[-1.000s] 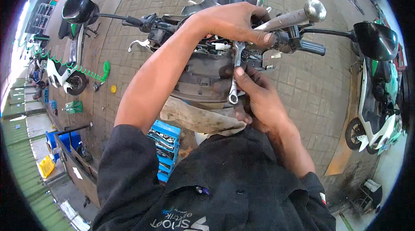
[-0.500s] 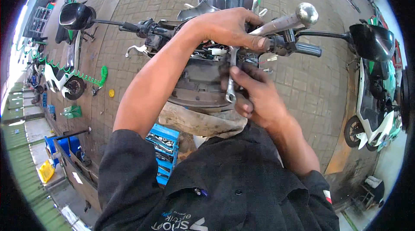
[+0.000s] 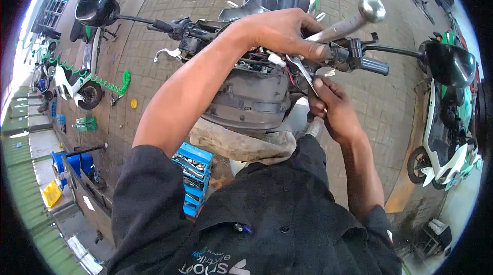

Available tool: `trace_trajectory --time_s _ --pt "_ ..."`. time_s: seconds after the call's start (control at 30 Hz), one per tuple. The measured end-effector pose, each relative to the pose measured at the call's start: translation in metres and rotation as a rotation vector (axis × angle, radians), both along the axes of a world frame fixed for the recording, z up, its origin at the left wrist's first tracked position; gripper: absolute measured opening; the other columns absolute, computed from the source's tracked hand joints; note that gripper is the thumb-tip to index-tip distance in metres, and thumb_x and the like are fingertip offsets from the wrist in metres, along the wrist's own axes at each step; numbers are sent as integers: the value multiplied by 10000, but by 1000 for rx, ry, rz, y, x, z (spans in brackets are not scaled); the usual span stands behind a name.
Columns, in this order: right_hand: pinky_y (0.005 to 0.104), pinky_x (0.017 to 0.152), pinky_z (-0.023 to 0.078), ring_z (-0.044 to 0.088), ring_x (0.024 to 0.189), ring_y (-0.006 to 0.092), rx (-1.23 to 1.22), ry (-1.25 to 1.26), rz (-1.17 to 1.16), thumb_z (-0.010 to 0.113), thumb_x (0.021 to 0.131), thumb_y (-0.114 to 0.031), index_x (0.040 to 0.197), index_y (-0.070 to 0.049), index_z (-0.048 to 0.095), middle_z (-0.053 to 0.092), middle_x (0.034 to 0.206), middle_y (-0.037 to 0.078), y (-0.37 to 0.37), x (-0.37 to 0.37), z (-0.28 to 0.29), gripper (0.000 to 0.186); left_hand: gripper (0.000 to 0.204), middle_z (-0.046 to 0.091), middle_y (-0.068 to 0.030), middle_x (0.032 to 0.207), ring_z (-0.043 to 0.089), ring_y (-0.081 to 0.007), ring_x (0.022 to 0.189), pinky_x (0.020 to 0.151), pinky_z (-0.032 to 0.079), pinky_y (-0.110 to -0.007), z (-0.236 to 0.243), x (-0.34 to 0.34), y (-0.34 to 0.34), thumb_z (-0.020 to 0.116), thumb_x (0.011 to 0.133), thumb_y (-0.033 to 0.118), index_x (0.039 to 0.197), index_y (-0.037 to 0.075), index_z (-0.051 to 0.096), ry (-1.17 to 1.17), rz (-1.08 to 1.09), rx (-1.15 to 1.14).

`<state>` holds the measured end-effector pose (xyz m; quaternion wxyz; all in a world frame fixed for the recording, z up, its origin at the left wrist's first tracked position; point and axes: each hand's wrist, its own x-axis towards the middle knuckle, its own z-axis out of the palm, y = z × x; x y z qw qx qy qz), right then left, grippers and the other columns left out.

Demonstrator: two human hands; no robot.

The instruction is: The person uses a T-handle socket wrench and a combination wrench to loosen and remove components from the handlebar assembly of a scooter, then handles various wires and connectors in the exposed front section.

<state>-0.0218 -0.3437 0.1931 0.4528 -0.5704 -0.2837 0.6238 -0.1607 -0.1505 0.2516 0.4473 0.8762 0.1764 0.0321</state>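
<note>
In front of me stands a scooter with its front opened up and its handlebar exposed. My left hand reaches across it and closes around the lower end of a thick metal bar, which slants up to the right to a round shiny knob. My right hand, just below, grips a silver wrench. The wrench's far end lies under my left hand, close to the handlebar's middle; what it touches there is hidden. Beside it sit a white connector and thin wires.
Mirrors stick out on both sides of the scooter. A blue toolbox with several tools lies open below my left arm. At left hangs a green coiled hose; another scooter stands at the right.
My right hand has moved right with the wrench, which has swung from nearly upright to a slant. My left hand stays on the bar. The view has shifted slightly.
</note>
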Motion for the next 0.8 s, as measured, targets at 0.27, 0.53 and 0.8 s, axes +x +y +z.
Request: trace_trajectory --time_s 0.27,0.53,0.8 --pt "245 487 434 582 589 114 -19 -42 132 541 1029 -322 1113 -20 582 628 763 42 -4 -21 22 317 635 708 -149 1046 650 -226 1004 909 476 -361 0 -1 -2 720 726 460 1170 11 656 19 13 -1" --pt "229 334 420 687 568 197 -53 148 114 566 1017 -302 1129 17 557 688 810 111 0 -38 43 338 718 727 -163 1051 683 -241 958 868 498 -369 -1 1 -4 701 774 560 1248 23 656 25 1 -10" --pt "221 318 409 700 569 216 -33 143 65 556 1023 -292 1150 28 557 704 817 138 5 -46 45 344 832 729 -126 970 679 -223 913 816 503 -367 -5 1 -3 677 771 738 1178 13 681 14 -11 -10"
